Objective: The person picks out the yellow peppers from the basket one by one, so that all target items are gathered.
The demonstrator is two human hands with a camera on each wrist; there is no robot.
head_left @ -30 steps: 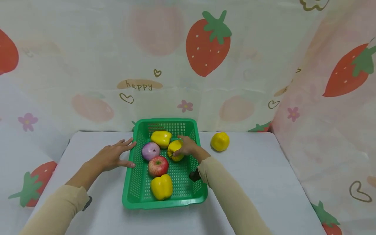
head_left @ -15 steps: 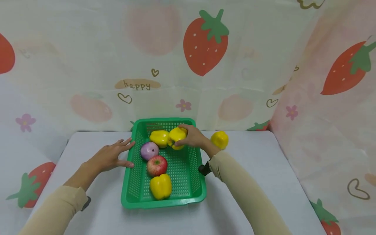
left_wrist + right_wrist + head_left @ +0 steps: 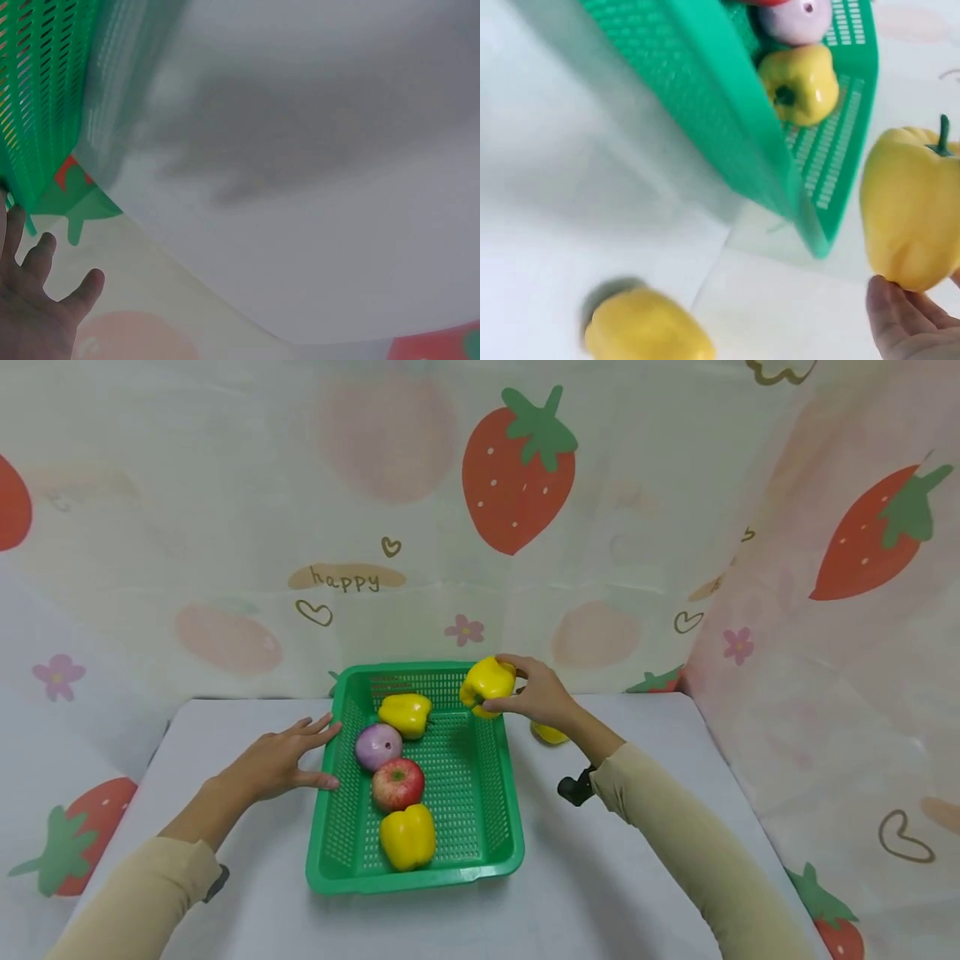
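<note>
My right hand (image 3: 542, 697) grips a yellow bell pepper (image 3: 486, 685) by its bottom end, raised over the far right rim of the green basket (image 3: 318, 852). In the right wrist view the held bell pepper (image 3: 907, 210) shows its green stem, with my fingertips (image 3: 889, 300) at its base. The left hand (image 3: 281, 764) has its fingers spread, their tips at the basket's left rim. Inside the basket a second yellow bell pepper (image 3: 405, 715) lies at the back, then a purple onion (image 3: 378, 747), a red apple (image 3: 398, 784) and another yellow bell pepper (image 3: 407, 837) nearest me.
On the white table (image 3: 615, 860), right of the basket, lies one more yellow bell pepper (image 3: 649, 326), partly hidden behind my right hand in the head view. A strawberry-printed cloth (image 3: 360, 485) hangs behind the table and along its sides.
My right hand has lifted the bell pepper from among the others in the basket and carried it up and rightward to the rim. The left hand stays at the left rim.
</note>
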